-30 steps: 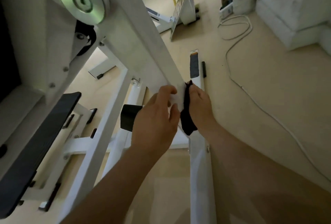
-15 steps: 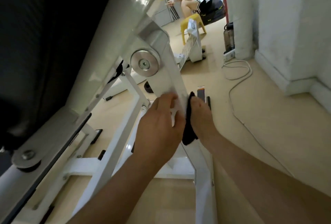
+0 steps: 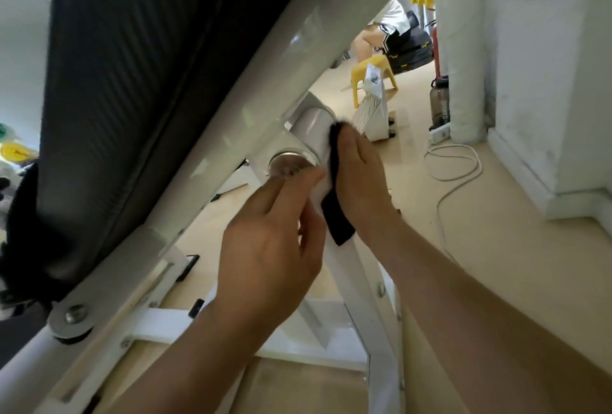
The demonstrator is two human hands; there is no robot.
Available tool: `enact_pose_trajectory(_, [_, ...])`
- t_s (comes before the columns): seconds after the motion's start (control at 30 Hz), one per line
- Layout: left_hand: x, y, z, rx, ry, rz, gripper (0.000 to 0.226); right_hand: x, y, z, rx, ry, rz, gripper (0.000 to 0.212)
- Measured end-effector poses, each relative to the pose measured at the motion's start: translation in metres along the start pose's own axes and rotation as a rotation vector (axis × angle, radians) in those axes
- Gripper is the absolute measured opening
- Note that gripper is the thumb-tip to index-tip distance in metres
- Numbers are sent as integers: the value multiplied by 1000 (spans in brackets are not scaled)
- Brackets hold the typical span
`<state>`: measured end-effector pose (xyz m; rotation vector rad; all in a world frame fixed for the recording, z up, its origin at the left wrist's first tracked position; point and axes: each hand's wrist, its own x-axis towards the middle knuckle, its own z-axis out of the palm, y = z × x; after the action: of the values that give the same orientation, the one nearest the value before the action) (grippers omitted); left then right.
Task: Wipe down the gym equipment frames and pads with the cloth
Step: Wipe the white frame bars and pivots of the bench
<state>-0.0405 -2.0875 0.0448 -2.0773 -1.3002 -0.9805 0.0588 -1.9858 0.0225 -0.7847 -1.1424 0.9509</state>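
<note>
Left hand (image 3: pixel 271 248): mine, centre of view, fingers curled round the sloping white frame bar (image 3: pixel 361 284), thumb and forefinger closing on its near edge. Right hand (image 3: pixel 361 181): mine, just beyond the left and on the far side of the same bar, fingers nearly straight and laid flat along it, pressing the cloth (image 3: pixel 336 215) against the metal; my thumb is hidden, so I cannot tell whether it also pinches the fabric. Cloth: black, folded, sandwiched between my right palm and the bar, its top edge showing above my fingertips and its lower end sticking out below the heel of my hand, close beside my left thumb. Pad (image 3: pixel 132 82): large, black, ribbed, tilted, filling the upper left, mounted on a broad white beam (image 3: pixel 265 89). Round metal disc (image 3: pixel 286 165): on the frame, just above my left knuckles. Cross pieces of the frame: white, low on the beige floor (image 3: pixel 496 248) under my forearms. Yellow stool (image 3: pixel 374 74): farther back. Dark bottle (image 3: pixel 439 104): upright by the white wall (image 3: pixel 546 82). White cable (image 3: pixel 457 175): looped on the floor near the bottle. Another person (image 3: pixel 390 26): seated in the background, partly hidden.
</note>
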Motion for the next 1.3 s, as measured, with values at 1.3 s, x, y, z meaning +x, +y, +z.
enact_pose_trajectory(1.3, [-4,0,-33,-365,-20,-358,29,-42,-54,28,-884,148,-982,22])
